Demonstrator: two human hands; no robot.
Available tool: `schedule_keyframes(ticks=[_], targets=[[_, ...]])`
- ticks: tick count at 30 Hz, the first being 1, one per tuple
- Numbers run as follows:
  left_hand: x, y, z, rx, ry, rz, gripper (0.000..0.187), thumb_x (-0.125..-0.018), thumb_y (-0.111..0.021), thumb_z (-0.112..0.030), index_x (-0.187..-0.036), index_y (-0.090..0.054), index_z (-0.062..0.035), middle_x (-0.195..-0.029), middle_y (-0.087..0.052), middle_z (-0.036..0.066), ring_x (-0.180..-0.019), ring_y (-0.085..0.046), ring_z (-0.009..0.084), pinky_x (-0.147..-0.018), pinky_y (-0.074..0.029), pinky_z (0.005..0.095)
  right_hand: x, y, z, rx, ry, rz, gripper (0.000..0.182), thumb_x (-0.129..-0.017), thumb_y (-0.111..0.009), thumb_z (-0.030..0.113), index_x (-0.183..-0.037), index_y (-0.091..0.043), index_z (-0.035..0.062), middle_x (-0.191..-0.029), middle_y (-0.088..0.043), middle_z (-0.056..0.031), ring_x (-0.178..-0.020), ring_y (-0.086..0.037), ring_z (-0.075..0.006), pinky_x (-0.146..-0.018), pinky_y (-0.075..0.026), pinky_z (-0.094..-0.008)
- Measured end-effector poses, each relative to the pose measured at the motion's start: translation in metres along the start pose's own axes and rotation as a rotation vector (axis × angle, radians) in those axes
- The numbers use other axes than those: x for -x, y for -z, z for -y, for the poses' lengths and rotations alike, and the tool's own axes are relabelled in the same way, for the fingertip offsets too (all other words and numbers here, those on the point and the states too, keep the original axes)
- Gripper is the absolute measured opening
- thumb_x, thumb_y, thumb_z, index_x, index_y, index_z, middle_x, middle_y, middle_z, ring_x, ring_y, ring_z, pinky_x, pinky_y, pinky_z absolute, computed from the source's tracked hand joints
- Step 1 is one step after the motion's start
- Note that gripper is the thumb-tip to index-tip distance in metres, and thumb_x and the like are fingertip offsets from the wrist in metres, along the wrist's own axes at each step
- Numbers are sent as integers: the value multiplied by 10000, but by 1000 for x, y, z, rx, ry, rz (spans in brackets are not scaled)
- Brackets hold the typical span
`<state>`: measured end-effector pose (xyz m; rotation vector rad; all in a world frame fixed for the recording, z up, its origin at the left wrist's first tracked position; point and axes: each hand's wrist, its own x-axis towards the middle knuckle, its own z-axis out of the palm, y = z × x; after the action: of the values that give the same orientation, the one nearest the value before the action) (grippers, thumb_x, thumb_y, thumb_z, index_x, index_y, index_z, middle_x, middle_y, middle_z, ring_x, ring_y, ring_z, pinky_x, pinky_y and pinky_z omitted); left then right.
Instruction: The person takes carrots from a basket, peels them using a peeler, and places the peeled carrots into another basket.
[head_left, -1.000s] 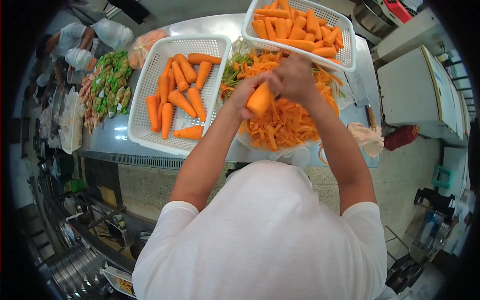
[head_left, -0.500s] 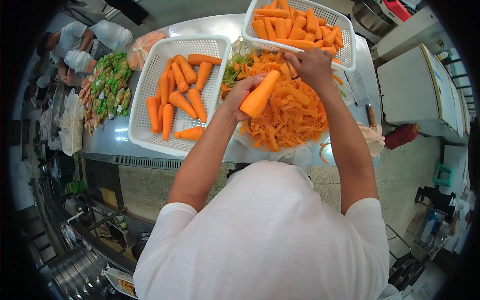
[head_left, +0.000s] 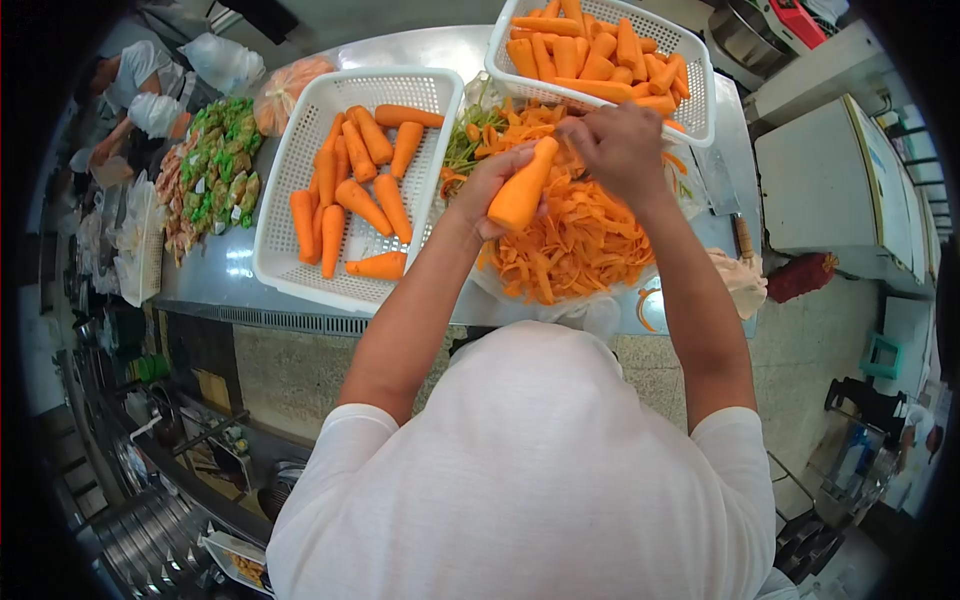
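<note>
My left hand (head_left: 491, 184) is wrapped round the thick part of a carrot (head_left: 521, 192), whose narrow end points up and right. Close to that narrow end is my right hand (head_left: 621, 143), its fingers bent and closed; whatever it grips is hidden behind the fingers. Below both hands lies a large heap of carrot peelings (head_left: 575, 245) on a clear plastic bag (head_left: 600, 312). On the left, a white perforated basket (head_left: 283, 262) carries several loose carrots (head_left: 365, 207). At the top, another white basket (head_left: 700, 125) is piled with carrots (head_left: 610, 60).
A cleaver (head_left: 742, 235) lies at the table's right, near a pale cloth or bag (head_left: 740, 283). Green-and-brown packets (head_left: 215, 165) and a bag of orange pieces (head_left: 292, 92) are at the left. A co-worker (head_left: 140, 80) in white stands beyond the table's far left.
The carrot in my left hand has tipped slightly more upright. My right hand has shifted a little left, nearer the carrot's narrow end. The co-worker's arms have moved.
</note>
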<state>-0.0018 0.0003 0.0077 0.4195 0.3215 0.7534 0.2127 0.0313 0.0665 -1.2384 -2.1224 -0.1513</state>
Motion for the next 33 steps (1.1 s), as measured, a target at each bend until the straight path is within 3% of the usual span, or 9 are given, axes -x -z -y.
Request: schedule_keyframes(ticks=[3,8,12,14,15,19,21,27,33], targets=[[-11,-10,0,139,3,-306,394,-1037,-528,-275,-1367,-516,-61,-1023,-679,104,-759,-722,220,-605,-645,383,11,7,52,-119,295,-30,495,-912,-669,510,-587,-644,137,-617,-618,-9,-732,-583,-246,-790,-386,-447],[3,5,-2,64,63,-21,360,-1034,-498,-223,-1344,-518,-42,-1041,-689,123,-793,-718,224,-677,-638,372,-2,-19,-34,252,-116,120,440,-922,-657,537,-700,-776,177,-683,-672,-29,-797,-603,-223,-834,-374,-425],[-2,-12,-1,23,-31,-179,354,-1036,-490,-226,-1328,-523,-28,-1022,-694,127,-782,-721,223,-643,-639,366,3,7,10,54,-115,84,438,-918,-662,533,-698,-775,172,-683,-672,-20,-806,-598,-234,-843,-375,-425],[-8,-27,-5,99,-14,-301,321,-1024,-502,-182,-1301,-550,-28,-1010,-687,99,-798,-724,209,-698,-645,369,10,16,50,-40,247,115,426,-927,-660,517,-721,-787,166,-686,-681,-17,-794,-605,-243,-837,-385,-431],[-9,-16,-4,93,-7,-300,321,-1024,-502,-182,-1301,-550,-28,-1010,-687,99,-798,-724,209,-698,-645,369,11,6,43,-38,240,110,426,-927,-660,517,-721,-787,166,-686,-681,-17,-794,-605,-243,-837,-385,-431],[2,15,-2,27,109,-41,329,-1062,-477,-280,-1254,-556,-25,-999,-698,151,-820,-734,238,-632,-649,367,2,-18,-21,69,56,8,385,-899,-680,469,-673,-753,166,-657,-641,-5,-713,-591,-238,-811,-400,-442],[3,12,-3,87,125,16,322,-1065,-475,-285,-1238,-565,-29,-1001,-698,149,-818,-736,237,-635,-649,367,-1,-9,-32,212,-196,159,394,-901,-674,474,-667,-746,166,-654,-636,-5,-722,-596,-239,-809,-401,-444],[0,-7,-4,100,32,-211,338,-1063,-507,-300,-1257,-561,-29,-964,-688,143,-756,-725,245,-603,-645,358,12,-3,52,-87,256,-31,458,-947,-629,509,-685,-760,157,-656,-664,-20,-724,-614,-249,-746,-396,-462],[8,0,-7,32,43,-27,388,-1076,-467,-257,-1406,-492,-54,-1033,-682,160,-828,-726,259,-649,-648,364,3,-8,-26,192,-230,199,464,-940,-636,517,-674,-751,155,-653,-662,-28,-727,-613,-256,-751,-380,-439]])
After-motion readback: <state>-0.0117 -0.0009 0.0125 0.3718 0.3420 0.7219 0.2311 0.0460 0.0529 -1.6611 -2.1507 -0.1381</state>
